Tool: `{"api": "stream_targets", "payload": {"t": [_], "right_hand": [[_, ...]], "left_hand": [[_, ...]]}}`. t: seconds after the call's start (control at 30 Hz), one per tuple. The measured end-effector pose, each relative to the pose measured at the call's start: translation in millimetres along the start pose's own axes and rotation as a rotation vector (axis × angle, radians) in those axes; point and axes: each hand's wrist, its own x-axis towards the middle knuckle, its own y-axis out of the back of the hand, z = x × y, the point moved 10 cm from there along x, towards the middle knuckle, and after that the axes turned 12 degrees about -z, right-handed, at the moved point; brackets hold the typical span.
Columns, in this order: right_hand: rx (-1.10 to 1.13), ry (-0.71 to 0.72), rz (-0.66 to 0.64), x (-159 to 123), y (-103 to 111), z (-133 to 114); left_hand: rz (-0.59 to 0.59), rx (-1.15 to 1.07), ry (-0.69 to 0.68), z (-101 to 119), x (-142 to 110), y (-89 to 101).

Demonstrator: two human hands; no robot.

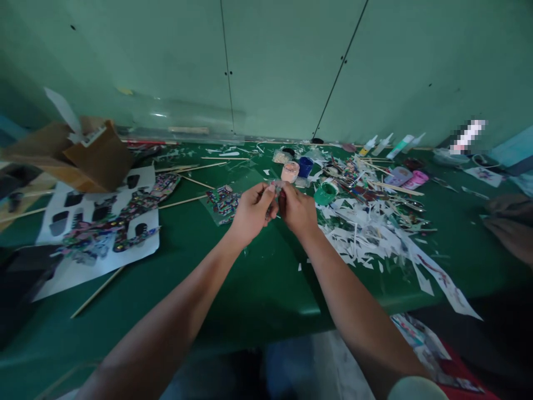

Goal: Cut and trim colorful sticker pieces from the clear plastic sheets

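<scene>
Both hands meet over the middle of the green table. My left hand [252, 210] is closed, thumb and fingertips pinched together on a small item mostly covered by the fingers. Opposite it, my right hand [298, 208] is also closed, its fingertips touching the same spot; what they grip is too small to name. Just left of my left hand lies a clear plastic sheet with a multicoloured patterned piece [224, 203]. Close beyond my right hand stand an open jar of peach paint [290, 171], a blue jar [305, 165] and a green paint jar [326, 194].
White paper scraps [358, 239] and brushes pile up on the right. Glue bottles [400, 145] stand near the wall. At left, a cardboard box [97, 158] stands by a white sheet [141, 253] with patterned cutouts. Thin wooden sticks [97, 291] lie about. Another person's sleeve [510, 228] shows far right.
</scene>
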Motion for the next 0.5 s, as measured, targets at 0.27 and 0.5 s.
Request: {"api": "stream_targets", "payload": {"t": [0.27, 0.5], "right_hand": [[0.125, -0.210, 0.099, -3, 8, 31], [0.238, -0.059, 0.091, -4, 8, 22]], "left_hand": [[-0.064, 0.046, 0.037, -5, 0, -8.8], [-0.001, 0.039, -0.013, -1, 0, 1.5]]}}
